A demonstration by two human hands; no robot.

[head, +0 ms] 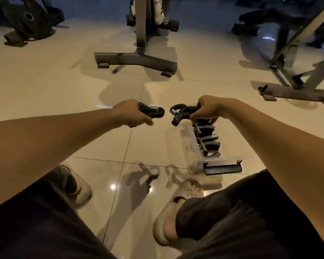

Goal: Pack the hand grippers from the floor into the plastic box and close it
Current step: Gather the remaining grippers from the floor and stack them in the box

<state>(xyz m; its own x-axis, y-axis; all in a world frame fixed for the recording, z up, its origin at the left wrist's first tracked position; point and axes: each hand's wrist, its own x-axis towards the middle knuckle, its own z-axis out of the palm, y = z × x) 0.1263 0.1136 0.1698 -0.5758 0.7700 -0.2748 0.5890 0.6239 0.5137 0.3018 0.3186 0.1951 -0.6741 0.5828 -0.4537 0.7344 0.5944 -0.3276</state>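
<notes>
Bare floor (105, 139) left of the plastic box (192, 146).

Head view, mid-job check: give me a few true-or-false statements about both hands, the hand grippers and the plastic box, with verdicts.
1. The left hand holds a hand gripper. True.
2. The right hand is empty. False: it grips a second hand gripper.
3. The plastic box already has packed grippers in it. True.
4. The plastic box stands on a bench. False: it lies on the tiled floor.
</notes>
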